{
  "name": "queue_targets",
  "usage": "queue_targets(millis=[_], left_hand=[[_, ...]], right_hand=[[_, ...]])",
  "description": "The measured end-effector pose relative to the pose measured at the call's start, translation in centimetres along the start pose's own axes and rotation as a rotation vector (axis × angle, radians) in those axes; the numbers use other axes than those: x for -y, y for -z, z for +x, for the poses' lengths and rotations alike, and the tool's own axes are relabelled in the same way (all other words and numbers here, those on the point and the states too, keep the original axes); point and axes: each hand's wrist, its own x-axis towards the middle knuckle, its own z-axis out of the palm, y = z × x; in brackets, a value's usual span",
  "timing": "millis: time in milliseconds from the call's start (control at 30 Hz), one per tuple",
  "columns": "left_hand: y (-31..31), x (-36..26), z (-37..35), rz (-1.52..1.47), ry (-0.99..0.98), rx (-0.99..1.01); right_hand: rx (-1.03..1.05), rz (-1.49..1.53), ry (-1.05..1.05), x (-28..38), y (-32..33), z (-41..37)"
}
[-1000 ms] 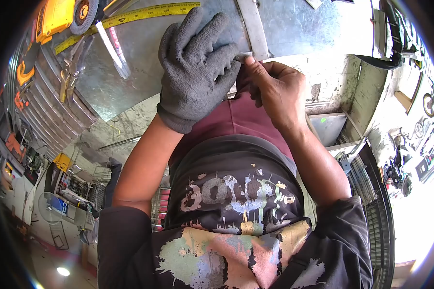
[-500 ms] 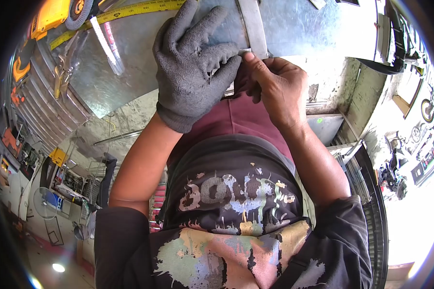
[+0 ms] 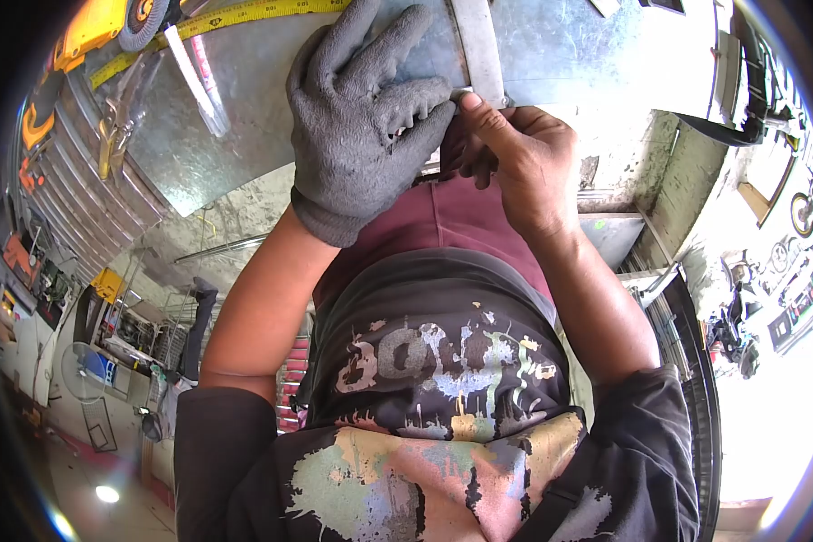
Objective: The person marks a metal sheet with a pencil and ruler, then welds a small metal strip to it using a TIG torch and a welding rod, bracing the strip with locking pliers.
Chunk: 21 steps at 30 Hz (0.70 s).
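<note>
My left hand [image 3: 361, 135] wears a grey knitted glove, its back to the camera. Its thumb and index finger pinch together while other fingers stretch upward. Bare and bent inward, my right hand [image 3: 533, 163] has thumb and fingers closed at the same spot. A tiny pale piece shows between the fingertips of both hands, too small to identify. Just beyond them a narrow metal strip [image 3: 478, 50] lies across the shiny sheet metal [image 3: 560, 54] near its edge.
A yellow tape measure [image 3: 235, 16] stretches along the upper left, beside a yellow power tool [image 3: 95, 34]. Pliers [image 3: 113, 135] lie on ribbed metal [image 3: 72, 199] at the left. Shelving with a fan [image 3: 86, 370] stands lower left.
The hands keep nearly the same pinching pose. The right fingers below the thumb have shifted slightly, and the whole view has moved a little.
</note>
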Motion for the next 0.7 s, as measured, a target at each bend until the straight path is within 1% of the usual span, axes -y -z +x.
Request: queue_targets(millis=[100,200,300,400,500,700], left_hand=[[-0.2,0.4,-0.1,-0.002,-0.034,-0.009],[0.7,-0.3,0.4,-0.011,0.039,0.061],[0.1,-0.5,-0.2,0.012,0.083,-0.036],[1.1,-0.5,-0.6,0.043,0.16,0.061],[0.8,0.0,-0.8,-0.038,0.085,-0.04],[0.3,0.4,-1.4,0.042,0.004,-0.037]], right_hand=[[0.022,-0.039,0.01,-0.2,0.2,0.5],[0.016,-0.077,0.023,-0.2,0.1,0.6],[0.021,-0.04,0.046,-0.2,-0.1,0.4],[0.035,0.013,0.06,-0.8,-0.2,0.7],[0.077,-0.066,0.038,-0.8,0.3,0.6],[0.058,-0.068,0.046,-0.9,0.1,0.5]])
